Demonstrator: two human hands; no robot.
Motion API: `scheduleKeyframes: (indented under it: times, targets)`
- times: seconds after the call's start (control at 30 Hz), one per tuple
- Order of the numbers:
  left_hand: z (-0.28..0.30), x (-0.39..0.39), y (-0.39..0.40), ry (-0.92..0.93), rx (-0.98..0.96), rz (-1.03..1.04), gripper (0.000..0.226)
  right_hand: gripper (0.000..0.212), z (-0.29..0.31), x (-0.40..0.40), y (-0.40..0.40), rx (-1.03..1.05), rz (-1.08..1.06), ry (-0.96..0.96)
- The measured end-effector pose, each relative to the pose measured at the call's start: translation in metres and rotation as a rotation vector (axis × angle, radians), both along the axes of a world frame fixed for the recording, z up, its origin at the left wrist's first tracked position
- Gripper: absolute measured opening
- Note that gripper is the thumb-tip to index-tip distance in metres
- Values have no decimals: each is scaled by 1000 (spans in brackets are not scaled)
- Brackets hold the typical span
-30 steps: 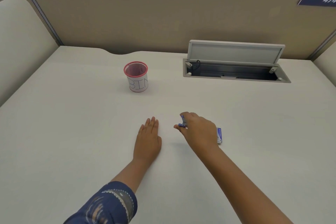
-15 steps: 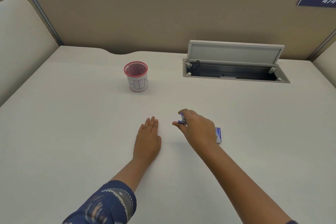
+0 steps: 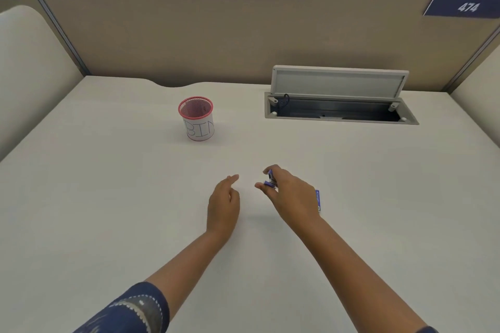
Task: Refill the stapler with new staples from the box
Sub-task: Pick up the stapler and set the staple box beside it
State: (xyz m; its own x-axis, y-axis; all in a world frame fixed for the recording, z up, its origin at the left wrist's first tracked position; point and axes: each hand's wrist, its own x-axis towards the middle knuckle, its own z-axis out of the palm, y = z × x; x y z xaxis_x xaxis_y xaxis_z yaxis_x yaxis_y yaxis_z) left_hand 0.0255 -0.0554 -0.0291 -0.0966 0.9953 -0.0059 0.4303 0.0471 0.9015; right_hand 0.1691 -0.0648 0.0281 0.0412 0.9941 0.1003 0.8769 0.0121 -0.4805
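- A pale counter [image 3: 108, 197] fills the view, seen from above by the person working at it.
- The right hand [image 3: 293, 197] sits near the middle of the counter, its grip closed around a small purple stapler [image 3: 270, 180]. Only the stapler's front end shows, between thumb and forefinger; the rest is hidden by the hand.
- The stapler looks lifted a little off the counter, though contact cannot be told for certain. Its visible end points left and slightly away from the person, so its long axis seems to run roughly left to right, angled away. Whether it is open cannot be told.
- The left hand [image 3: 223, 204] is just beside the right, empty, fingers loosely curled, thumb side up, turned toward the stapler.
- A small blue box of staples [image 3: 317, 199] lies on the counter just behind the right hand, mostly hidden by it; only its right edge shows.
- The step in hand appears to be picking up the stapler. Next, the left hand would likely need to steady it so the top can be opened, before reaching for the box.
- Farther back stand a pink mesh cup [image 3: 197, 121] labelled "BIN" and an open cable hatch [image 3: 341, 108].
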Motion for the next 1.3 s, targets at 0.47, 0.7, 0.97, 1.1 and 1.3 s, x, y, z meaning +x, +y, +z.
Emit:
scheduleKeyframes:
  times: [0.47, 0.7, 0.97, 1.1, 1.3]
  targets:
    - [37, 51, -24, -529, -156, -30, 22, 37, 6, 4, -4, -242, -159, 667]
    - [36, 49, -19, -564, -213, -42, 15, 29, 5, 7, -9, -207, -87, 765]
    - [31, 48, -15, -561, -237, -33, 9, 27, 0, 9, -9, -205, -78, 774]
    - [28, 48, -14, -572, -248, -17, 8, 26, -2, 7, -8, -206, -81, 755]
    - [25, 50, -12, -598, -280, -21, 9, 24, -6, 5, -8, -218, -113, 751]
